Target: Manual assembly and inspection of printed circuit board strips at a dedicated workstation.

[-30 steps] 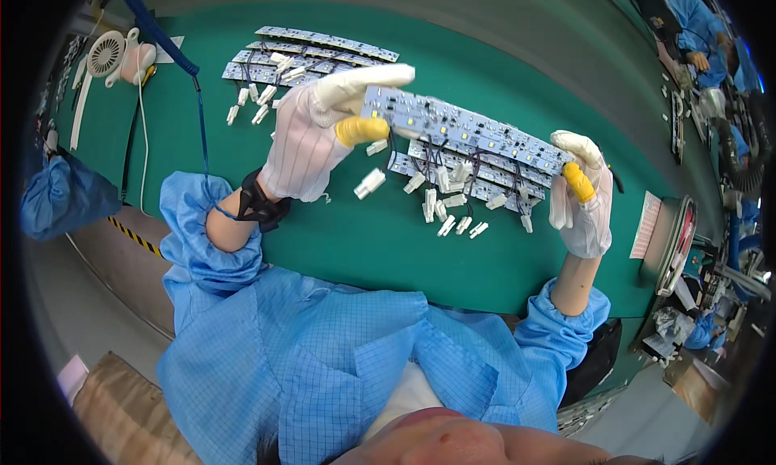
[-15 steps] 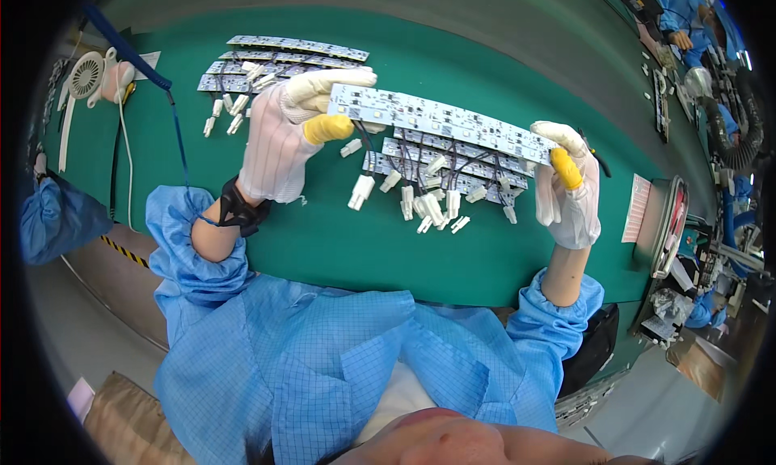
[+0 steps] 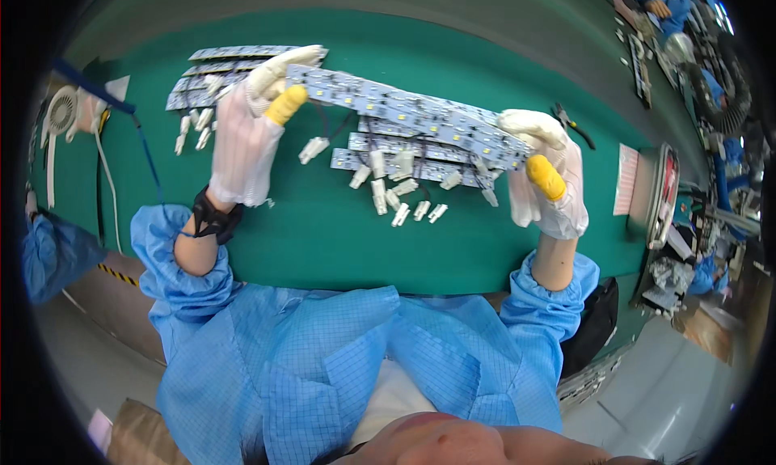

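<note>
my gloved left hand [image 3: 245,145] grips the left end of an led circuit board strip [image 3: 408,115] between yellow-capped thumb and fingers; my gloved right hand [image 3: 556,178] grips its right end. the strip is at the upper centre of the frame, sloping down to the right. below it, further led strips [image 3: 424,171] with white connectors [image 3: 378,196] lie on the green surface [image 3: 388,255]. another group of strips [image 3: 206,69] lies upper left; pliers [image 3: 577,129] lie upper right.

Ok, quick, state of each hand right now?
Left hand: closed, holding the left end of the LED circuit board strip.
Right hand: closed, holding that strip's right end.
</note>
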The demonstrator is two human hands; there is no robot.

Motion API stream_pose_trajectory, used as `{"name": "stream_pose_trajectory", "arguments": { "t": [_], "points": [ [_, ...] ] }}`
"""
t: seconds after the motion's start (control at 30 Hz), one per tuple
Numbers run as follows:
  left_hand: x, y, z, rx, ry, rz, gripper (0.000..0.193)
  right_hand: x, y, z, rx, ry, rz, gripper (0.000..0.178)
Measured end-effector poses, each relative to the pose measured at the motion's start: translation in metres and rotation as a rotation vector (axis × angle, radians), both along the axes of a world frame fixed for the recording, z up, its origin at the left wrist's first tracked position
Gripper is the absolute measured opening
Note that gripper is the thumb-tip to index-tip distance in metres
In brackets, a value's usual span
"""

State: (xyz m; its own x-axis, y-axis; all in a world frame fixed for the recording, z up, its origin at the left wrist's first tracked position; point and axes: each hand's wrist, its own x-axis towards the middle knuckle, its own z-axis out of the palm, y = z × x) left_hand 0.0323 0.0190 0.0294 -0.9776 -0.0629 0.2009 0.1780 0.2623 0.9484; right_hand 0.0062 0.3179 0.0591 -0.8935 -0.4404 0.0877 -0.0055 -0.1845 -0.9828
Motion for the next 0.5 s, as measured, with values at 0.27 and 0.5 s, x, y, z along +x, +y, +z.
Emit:
{"name": "stream_pose_trajectory", "arguments": {
  "t": [0.27, 0.5],
  "points": [
    [-0.005, -0.004, -0.011, -0.020, -0.060, -0.033, 0.045, -0.003, 0.007, 0.007, 0.217, 0.032, 0.027, 0.057],
    [0.007, -0.003, -0.008, 0.361, 0.023, -0.125, 0.060, -0.009, 0.005, 0.011, 0.296, -0.213, -0.063, 0.072]
  ]
}}
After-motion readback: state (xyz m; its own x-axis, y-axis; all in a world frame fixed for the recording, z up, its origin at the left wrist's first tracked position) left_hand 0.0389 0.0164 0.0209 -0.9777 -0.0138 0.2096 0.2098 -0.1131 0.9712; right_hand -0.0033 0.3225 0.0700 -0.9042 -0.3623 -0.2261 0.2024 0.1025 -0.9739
